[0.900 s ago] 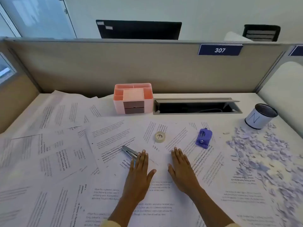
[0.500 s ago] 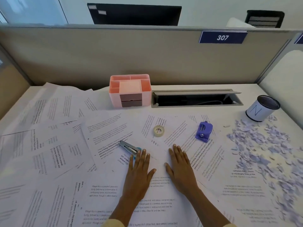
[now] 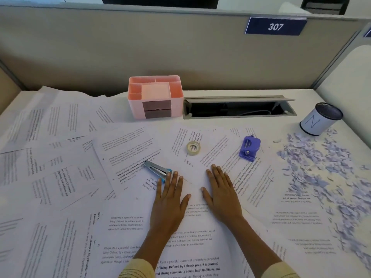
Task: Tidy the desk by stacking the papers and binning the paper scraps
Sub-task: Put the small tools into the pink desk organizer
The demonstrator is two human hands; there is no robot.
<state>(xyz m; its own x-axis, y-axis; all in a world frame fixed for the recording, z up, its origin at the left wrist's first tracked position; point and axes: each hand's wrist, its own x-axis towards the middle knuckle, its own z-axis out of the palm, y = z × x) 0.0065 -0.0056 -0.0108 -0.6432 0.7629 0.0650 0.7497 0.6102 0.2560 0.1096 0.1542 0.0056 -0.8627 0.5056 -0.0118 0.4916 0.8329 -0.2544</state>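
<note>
Head view: both hands (image 3: 197, 199) flat on papers (image 3: 128, 149)

Printed papers (image 3: 66, 173) lay overlapping across the left and centre of the frame. At lower centre both hands lay flat on them, the left hand (image 3: 168, 203) beside the right hand (image 3: 222, 195). A stapler (image 3: 157, 169) sat just upper left of the left hand; a tape roll (image 3: 193, 148) and hole punch (image 3: 249, 148) lay above the hands. Paper scraps (image 3: 321, 173) covered the right, below a cup (image 3: 319, 119). An organiser (image 3: 155, 97) stood at upper centre, left of a cable slot (image 3: 239, 108).
</note>
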